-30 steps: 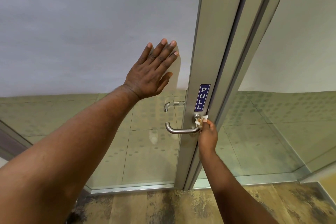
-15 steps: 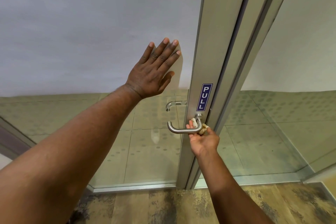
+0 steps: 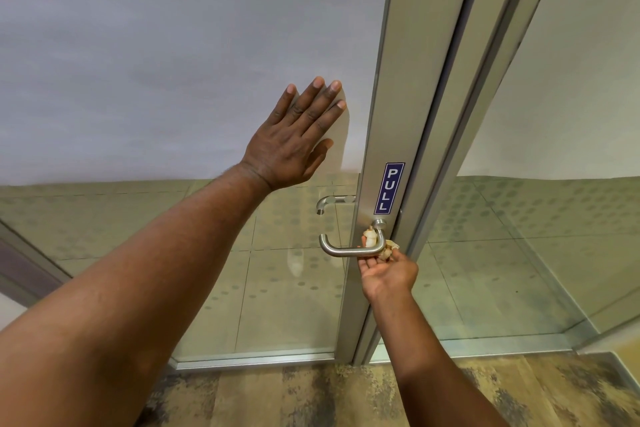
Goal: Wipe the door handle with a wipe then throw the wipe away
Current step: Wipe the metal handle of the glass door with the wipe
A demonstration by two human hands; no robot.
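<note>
Head view: door handle (image 3: 349, 248) sits on the metal stile of the glass door (image 3: 194, 55), just below the blue PULL sticker (image 3: 389, 188). Its grip bar runs level, from the pivot by the stile out to the person's left, where it ends in a short curved return. A second lever (image 3: 330, 201) shows through the glass on the far side, above and slightly left.

Right hand (image 3: 388, 274) comes up from beneath the bar near its pivot end, palm up, fingers curled round the metal with the crumpled white wipe (image 3: 372, 239) pinched against it. Part of the wipe bunches behind the bar and part pokes out at the hand's right edge, so it lies between fingers and handle. This hand is plainly the nearer one, already touching the lever.

Left hand (image 3: 294, 146) is spread wide and flat on the frosted upper pane, above and to the left of the handle, well apart from it, holding nothing; I judge it steadies the door.

Unwiped length most likely lies leftward along the bar's axis, so the coming stroke should slide that way.

No bin or other container is in sight.
</note>
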